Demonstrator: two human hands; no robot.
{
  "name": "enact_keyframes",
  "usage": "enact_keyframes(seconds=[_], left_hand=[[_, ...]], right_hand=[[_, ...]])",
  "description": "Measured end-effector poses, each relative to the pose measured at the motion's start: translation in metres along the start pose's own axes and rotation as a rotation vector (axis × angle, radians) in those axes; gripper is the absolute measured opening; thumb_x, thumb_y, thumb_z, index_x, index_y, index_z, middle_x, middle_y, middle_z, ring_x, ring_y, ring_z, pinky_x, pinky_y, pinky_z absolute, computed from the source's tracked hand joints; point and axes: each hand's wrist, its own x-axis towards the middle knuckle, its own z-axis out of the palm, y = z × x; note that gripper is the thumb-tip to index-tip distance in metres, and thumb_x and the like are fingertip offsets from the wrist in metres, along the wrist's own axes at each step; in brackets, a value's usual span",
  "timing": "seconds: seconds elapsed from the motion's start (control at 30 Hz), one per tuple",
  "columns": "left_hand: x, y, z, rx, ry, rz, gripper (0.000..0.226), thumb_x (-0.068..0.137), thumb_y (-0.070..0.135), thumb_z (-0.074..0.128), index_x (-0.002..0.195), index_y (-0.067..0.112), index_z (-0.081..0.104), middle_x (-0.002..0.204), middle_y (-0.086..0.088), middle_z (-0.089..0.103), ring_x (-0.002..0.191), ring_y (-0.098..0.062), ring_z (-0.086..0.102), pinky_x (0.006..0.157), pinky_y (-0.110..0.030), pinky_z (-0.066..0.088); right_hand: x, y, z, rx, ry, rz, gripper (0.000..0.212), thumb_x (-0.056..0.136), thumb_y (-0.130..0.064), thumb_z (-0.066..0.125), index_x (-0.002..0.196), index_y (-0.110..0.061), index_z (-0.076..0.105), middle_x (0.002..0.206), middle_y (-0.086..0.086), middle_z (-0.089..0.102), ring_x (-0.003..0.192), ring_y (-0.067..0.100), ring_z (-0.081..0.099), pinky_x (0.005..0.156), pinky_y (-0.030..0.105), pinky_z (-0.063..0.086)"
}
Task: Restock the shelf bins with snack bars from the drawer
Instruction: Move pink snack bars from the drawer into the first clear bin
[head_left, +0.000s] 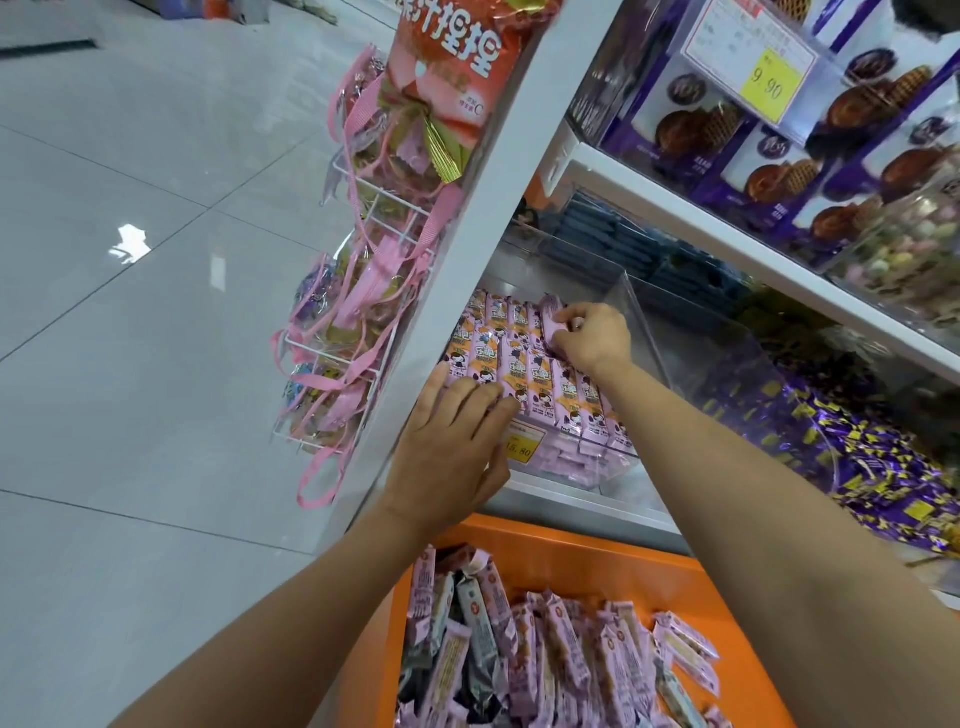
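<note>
A person stands at a shop shelf, seen from their own head height, both bare arms reaching forward and down. In front of them, on a low shelf, sits a clear bin packed with pink snack bars laid side by side in two rows, each bar's long axis running from near to far. The right hand is the farther one, at the far right end of the back row, its fingers and thumb curled to pinch a single pink bar that stands slightly raised against its neighbours. The left hand lies at the near left corner of the bin, fingers straight and together, flat on the tops of the front row as if steadying it. Directly below and nearer to the person is the open orange drawer, holding a jumbled heap of loose bars, mostly pink with a few dark or grey wrappers on its left side. So the supply lies beneath both wrists and closer to the body than the bin; by my guess the left hand, being nearer, has the shorter reach back to it. A yellow price label is fixed to the bin's front. To the right, a neighbouring bin holds purple sweets; farther back lie dark blue bars. On the shelf above stand purple waffle boxes. At left a wire rack hangs with pink-ribboned bags.
</note>
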Motion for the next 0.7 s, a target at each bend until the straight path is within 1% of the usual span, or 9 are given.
enact_keyframes(seconds=[0.13,0.27,0.37,0.43,0.47,0.57,0.7], left_hand=[[0.000,0.000,0.001,-0.012,0.015,-0.005,0.037,0.088,0.026,0.048,0.121,0.012,0.057,0.117,-0.009,0.065,0.108,-0.029,0.058,0.117,-0.050,0.021],[-0.001,0.001,0.001,-0.025,0.026,-0.009,0.037,0.087,0.026,0.048,0.122,0.013,0.054,0.117,-0.009,0.065,0.109,-0.029,0.056,0.118,-0.049,0.020],[0.000,0.000,0.002,-0.023,0.033,-0.004,0.037,0.087,0.026,0.049,0.121,0.013,0.054,0.117,-0.009,0.065,0.109,-0.029,0.056,0.117,-0.050,0.022],[0.000,0.001,0.002,-0.022,0.036,-0.005,0.038,0.086,0.026,0.050,0.121,0.013,0.053,0.117,-0.009,0.065,0.109,-0.029,0.056,0.117,-0.051,0.023],[-0.001,0.001,0.003,-0.021,0.036,-0.006,0.038,0.086,0.026,0.050,0.122,0.013,0.053,0.117,-0.009,0.065,0.109,-0.029,0.056,0.117,-0.051,0.023],[0.000,0.001,0.003,-0.023,0.037,-0.007,0.038,0.087,0.026,0.049,0.122,0.014,0.051,0.117,-0.009,0.065,0.109,-0.028,0.056,0.117,-0.050,0.022],[0.000,0.000,0.003,-0.018,0.034,0.004,0.037,0.087,0.027,0.049,0.122,0.014,0.053,0.117,-0.008,0.065,0.110,-0.027,0.055,0.118,-0.049,0.020]], right_hand=[[0.001,0.004,0.000,-0.001,-0.087,-0.010,0.041,0.085,-0.014,0.073,0.125,-0.015,0.065,0.129,0.011,0.061,0.115,0.029,0.058,0.103,0.042,0.046],[0.001,0.006,0.009,0.042,-0.074,0.027,0.061,0.083,-0.022,0.076,0.137,-0.013,0.050,0.134,0.016,0.049,0.120,0.032,0.052,0.104,0.040,0.044],[0.002,0.008,0.013,0.027,-0.088,0.059,0.059,0.085,-0.034,0.073,0.135,-0.011,0.052,0.135,0.016,0.045,0.121,0.031,0.051,0.104,0.039,0.042],[0.004,0.009,0.015,0.011,-0.080,0.066,0.061,0.085,-0.042,0.072,0.134,-0.011,0.052,0.136,0.015,0.043,0.122,0.031,0.048,0.104,0.040,0.041],[0.005,0.009,0.016,-0.004,-0.069,0.070,0.061,0.085,-0.043,0.072,0.134,-0.012,0.051,0.136,0.015,0.043,0.123,0.032,0.047,0.104,0.041,0.042],[0.009,0.007,0.018,-0.044,-0.047,0.095,0.060,0.084,-0.037,0.074,0.133,-0.012,0.050,0.136,0.018,0.043,0.123,0.035,0.046,0.104,0.043,0.043],[0.009,0.003,0.018,-0.003,0.031,0.110,0.054,0.082,-0.033,0.075,0.127,-0.012,0.055,0.132,0.019,0.049,0.119,0.036,0.050,0.101,0.043,0.045]])
